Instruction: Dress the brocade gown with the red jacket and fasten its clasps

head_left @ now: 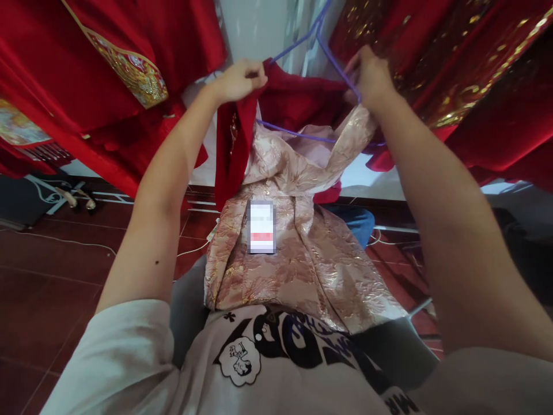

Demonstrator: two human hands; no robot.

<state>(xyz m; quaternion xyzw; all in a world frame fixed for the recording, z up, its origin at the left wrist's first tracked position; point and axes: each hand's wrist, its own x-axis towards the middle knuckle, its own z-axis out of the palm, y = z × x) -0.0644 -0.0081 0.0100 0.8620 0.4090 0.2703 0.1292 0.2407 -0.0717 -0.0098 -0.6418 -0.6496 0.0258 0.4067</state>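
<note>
A purple hanger (295, 45) hangs in front of me, with a dark red garment (298, 95) on it. My left hand (242, 80) pinches the red cloth by the hanger's left arm. My right hand (369, 78) is closed at the hanger's right arm; its fingertips are partly hidden, and I cannot tell cloth from hanger in its grip. Below, a pink-gold brocade dress (280, 276) drapes over my lap, its bodice raised toward the hanger and one shoulder near my right wrist. A phone with a blurred screen (261, 226) lies on the dress.
Red embroidered garments (125, 63) hang on the left, and red sequined ones (432, 69) on the right. A pair of shoes (78, 199) sits by a white metal stand at left. Thin cables (194, 249) cross the dark red tiled floor (38, 288).
</note>
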